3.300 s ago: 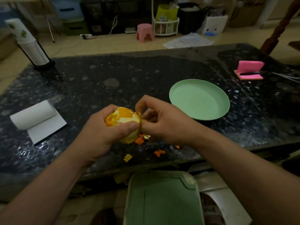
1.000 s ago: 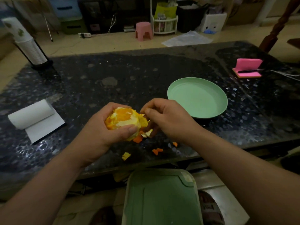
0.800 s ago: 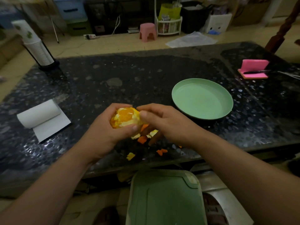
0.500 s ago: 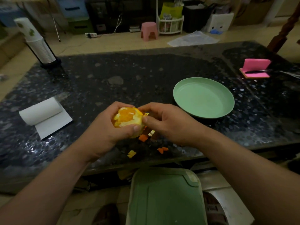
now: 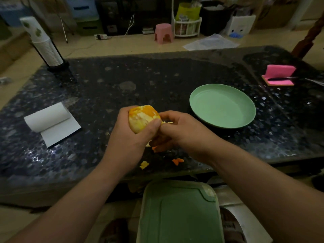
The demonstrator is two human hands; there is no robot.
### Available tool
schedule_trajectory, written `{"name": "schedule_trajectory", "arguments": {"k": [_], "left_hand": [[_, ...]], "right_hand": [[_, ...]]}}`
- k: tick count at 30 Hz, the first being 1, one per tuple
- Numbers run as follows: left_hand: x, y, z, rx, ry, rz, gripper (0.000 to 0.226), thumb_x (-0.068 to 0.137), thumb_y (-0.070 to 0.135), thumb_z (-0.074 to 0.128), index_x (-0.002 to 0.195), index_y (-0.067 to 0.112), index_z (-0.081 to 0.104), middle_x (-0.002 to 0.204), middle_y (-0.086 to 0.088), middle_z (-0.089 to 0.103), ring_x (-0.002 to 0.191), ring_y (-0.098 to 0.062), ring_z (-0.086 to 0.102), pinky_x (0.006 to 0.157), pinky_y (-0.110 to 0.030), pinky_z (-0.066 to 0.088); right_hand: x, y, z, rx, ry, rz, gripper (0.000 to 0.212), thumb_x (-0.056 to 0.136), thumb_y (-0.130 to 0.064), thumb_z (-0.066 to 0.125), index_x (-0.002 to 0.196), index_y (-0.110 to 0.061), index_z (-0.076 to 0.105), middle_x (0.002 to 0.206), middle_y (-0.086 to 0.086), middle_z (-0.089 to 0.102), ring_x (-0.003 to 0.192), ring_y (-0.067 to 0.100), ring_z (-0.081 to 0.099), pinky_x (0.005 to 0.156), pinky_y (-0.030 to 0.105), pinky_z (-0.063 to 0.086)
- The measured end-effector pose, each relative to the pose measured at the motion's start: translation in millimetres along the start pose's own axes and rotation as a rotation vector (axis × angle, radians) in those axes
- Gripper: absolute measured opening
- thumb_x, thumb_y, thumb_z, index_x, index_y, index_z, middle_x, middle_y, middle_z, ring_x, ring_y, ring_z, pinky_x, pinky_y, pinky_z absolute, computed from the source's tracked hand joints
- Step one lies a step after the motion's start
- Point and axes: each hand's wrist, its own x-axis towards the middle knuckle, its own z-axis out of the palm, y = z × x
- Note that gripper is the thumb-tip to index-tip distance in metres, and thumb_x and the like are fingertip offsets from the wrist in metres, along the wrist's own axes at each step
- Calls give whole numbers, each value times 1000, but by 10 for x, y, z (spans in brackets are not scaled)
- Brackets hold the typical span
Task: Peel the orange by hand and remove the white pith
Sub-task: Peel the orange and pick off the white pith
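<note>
A partly peeled orange (image 5: 142, 118), streaked with white pith, is held above the near part of the dark table (image 5: 157, 76). My left hand (image 5: 129, 139) wraps around its left and underside, thumb pressed on its right face. My right hand (image 5: 182, 132) is against the orange's right side, its thumb and fingers pinched on a strip of peel (image 5: 166, 122) at the fruit. Small peel scraps (image 5: 177, 160) and a yellowish bit (image 5: 144, 164) lie on the table below the hands; more scraps are partly hidden under my right hand.
An empty green plate (image 5: 222, 107) sits right of the hands. A paper towel roll (image 5: 49, 118) lies at left, a cup stack (image 5: 45, 44) at the far left corner, a pink sponge with a knife (image 5: 278, 76) at far right. A green lidded bin (image 5: 177, 214) stands below the table's near edge.
Both hands stayed together at the orange. My right hand dropped a torn piece and came back to pinch the peel on the right side; the orange turned slightly in my left hand.
</note>
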Motion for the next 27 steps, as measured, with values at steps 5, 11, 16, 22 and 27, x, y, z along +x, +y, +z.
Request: {"name": "schedule_trajectory", "arguments": {"k": [5, 11, 16, 22, 27], "left_hand": [[-20, 36, -5, 14, 136, 80, 54, 70, 67, 72, 110, 33, 57, 94, 10, 68, 81, -3, 67, 62, -16, 49], [-26, 65, -41, -64, 166, 128, 49, 69, 60, 78, 105, 33, 59, 93, 7, 71, 79, -6, 69, 62, -18, 51], [-32, 81, -50, -79, 156, 130, 51, 70, 61, 77, 106, 29, 60, 93, 5, 71, 78, -6, 69, 61, -16, 51], [-30, 83, -30, -61, 169, 134, 49, 69, 61, 78, 105, 33, 59, 94, 6, 71, 81, -9, 70, 64, -24, 54], [3, 52, -35, -60, 184, 133, 51, 71, 60, 80, 107, 30, 60, 96, 3, 72, 83, -15, 71, 67, -33, 57]], "right_hand": [[-41, -8, 106, 55, 15, -30, 22, 101, -10, 59, 121, -11, 70, 93, 13, 80, 81, 26, 79, 78, 43, 66], [-67, 8, 191, 99, 26, -84, 26, 101, -4, 57, 125, -10, 67, 92, 16, 78, 75, 25, 75, 73, 39, 65], [-58, 25, 164, -50, 38, -121, 24, 103, -12, 59, 124, -18, 66, 93, 13, 80, 84, 31, 79, 74, 46, 65], [-69, 24, 219, 47, 62, -150, 18, 105, -10, 59, 121, -12, 67, 81, 10, 77, 70, 23, 74, 64, 34, 61], [-51, 72, 286, 140, 81, -158, 25, 102, -3, 54, 122, -11, 67, 73, 8, 73, 65, 20, 69, 58, 29, 57]]}}
